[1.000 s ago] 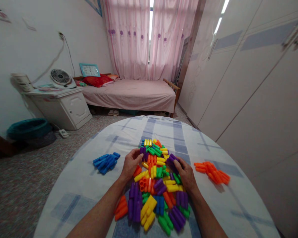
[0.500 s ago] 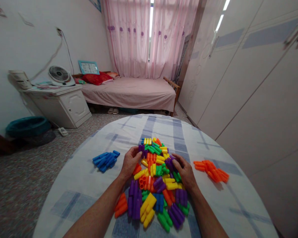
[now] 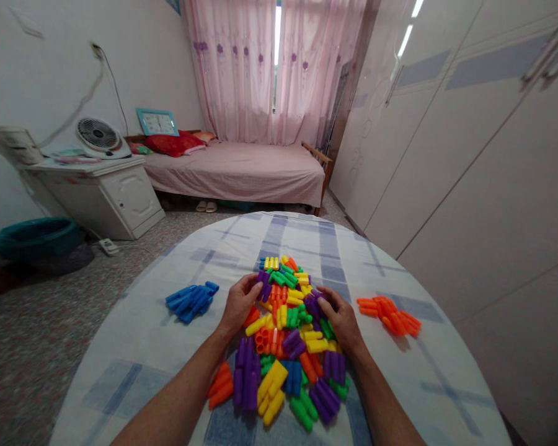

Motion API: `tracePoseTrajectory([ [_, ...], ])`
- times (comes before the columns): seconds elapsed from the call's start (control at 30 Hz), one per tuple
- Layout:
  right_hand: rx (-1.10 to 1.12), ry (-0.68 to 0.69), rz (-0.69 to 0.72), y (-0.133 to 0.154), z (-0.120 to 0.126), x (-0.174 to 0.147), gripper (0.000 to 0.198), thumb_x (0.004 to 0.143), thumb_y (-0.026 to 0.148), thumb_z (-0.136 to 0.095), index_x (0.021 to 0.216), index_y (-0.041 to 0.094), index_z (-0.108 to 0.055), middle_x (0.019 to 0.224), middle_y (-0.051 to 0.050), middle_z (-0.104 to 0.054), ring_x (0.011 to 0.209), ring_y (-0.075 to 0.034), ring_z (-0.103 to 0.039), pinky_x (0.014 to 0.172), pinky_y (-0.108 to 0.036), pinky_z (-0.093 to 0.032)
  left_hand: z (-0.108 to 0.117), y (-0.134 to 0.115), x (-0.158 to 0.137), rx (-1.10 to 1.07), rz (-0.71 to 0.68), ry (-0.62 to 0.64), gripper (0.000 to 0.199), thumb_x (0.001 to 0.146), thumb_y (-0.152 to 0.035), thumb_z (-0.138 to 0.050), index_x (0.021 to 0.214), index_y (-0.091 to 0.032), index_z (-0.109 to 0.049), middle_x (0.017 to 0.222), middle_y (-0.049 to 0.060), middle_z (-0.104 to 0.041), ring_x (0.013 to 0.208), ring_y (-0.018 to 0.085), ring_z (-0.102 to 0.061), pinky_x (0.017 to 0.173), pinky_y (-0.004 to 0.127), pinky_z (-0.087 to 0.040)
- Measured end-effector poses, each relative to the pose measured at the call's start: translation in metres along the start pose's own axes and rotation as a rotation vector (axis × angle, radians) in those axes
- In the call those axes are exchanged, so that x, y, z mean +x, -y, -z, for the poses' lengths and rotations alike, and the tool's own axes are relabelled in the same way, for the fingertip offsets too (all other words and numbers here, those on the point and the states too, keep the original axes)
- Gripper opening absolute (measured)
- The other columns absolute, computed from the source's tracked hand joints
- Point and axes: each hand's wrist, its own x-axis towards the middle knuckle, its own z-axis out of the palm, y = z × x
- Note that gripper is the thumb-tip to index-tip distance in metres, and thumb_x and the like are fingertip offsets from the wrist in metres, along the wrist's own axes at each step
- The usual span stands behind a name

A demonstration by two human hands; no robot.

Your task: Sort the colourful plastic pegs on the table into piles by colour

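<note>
A heap of purple, yellow, green, orange and blue plastic building blocks, shaped like joined tubes, lies on the table in front of me. At the heap's far left side, my left hand pinches a purple block between thumb and fingers. Across from it, my right hand has its thumb and fingers closed on another purple block at the heap's right edge. Beyond my left hand lies a separate pile of blue blocks. A pile of orange blocks lies to the right of my right hand.
A blue-and-white checked cloth covers the rounded table. Past its far edge stands a bed. On the left are a white cabinet with a fan and a teal bin; a wardrobe lines the right.
My view has turned slightly right, so everything sits a little further left. The purple block in my left hand has tilted a little. Both hands keep their places at the heap's sides.
</note>
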Motion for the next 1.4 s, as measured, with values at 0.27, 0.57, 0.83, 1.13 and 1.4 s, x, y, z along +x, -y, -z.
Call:
tracePoseTrajectory([
  [0.27,0.065,-0.033,-0.041,0.006,0.001,0.001,0.042,0.074,0.048,-0.057,0.103,0.019,-0.065,0.098,-0.006,-0.07,0.09,-0.022,-0.063,0.079,-0.033,-0.05,0.0,0.0,0.0,-0.003,0.012,0.018,0.035,0.069,-0.036,-0.066,0.096,-0.014,-0.064,0.093,0.006,-0.069,0.085,0.019,-0.063,0.079,0.03,-0.049],
  [0.57,0.163,-0.105,-0.075,-0.003,0.004,0.006,0.039,0.074,0.048,-0.058,0.098,0.019,-0.067,0.097,-0.006,-0.069,0.091,-0.022,-0.062,0.082,-0.036,-0.049,-0.003,0.001,-0.002,-0.041,0.062,0.068,0.041,0.069,-0.038,-0.068,0.103,-0.015,-0.062,0.082,0.003,-0.068,0.074,0.015,-0.064,0.068,0.026,-0.05],
  [0.83,0.288,-0.124,-0.099,0.018,0.018,0.007,0.038,0.072,0.042,-0.062,0.103,0.02,-0.064,0.099,-0.006,-0.069,0.09,-0.022,-0.062,0.08,-0.035,-0.049,-0.004,0.004,-0.001,0.001,0.028,0.076,0.039,0.067,-0.035,-0.071,0.1,-0.016,-0.064,0.08,0.002,-0.067,0.071,0.015,-0.063,0.066,0.026,-0.051],
  [1.13,0.171,0.221,-0.112,0.035,0.025,0.002,0.035,0.07,0.044,-0.065,0.096,0.02,-0.066,0.093,-0.003,-0.069,0.087,-0.02,-0.063,0.078,-0.033,-0.05,-0.008,-0.008,-0.007,-0.008,0.098,0.168,0.043,0.068,-0.038,-0.069,0.103,-0.014,-0.062,0.095,0.008,-0.07,0.083,0.021,-0.066,0.071,0.033,-0.054],
  [1.4,0.173,0.292,-0.068,0.036,0.014,-0.001,0.033,0.074,0.039,-0.063,0.103,0.021,-0.062,0.101,-0.004,-0.068,0.091,-0.02,-0.063,0.08,-0.033,-0.051,-0.009,-0.018,-0.008,0.019,0.088,0.299,0.037,0.07,-0.033,-0.068,0.101,-0.014,-0.063,0.101,0.007,-0.068,0.088,0.02,-0.065,0.07,0.028,-0.053],
])
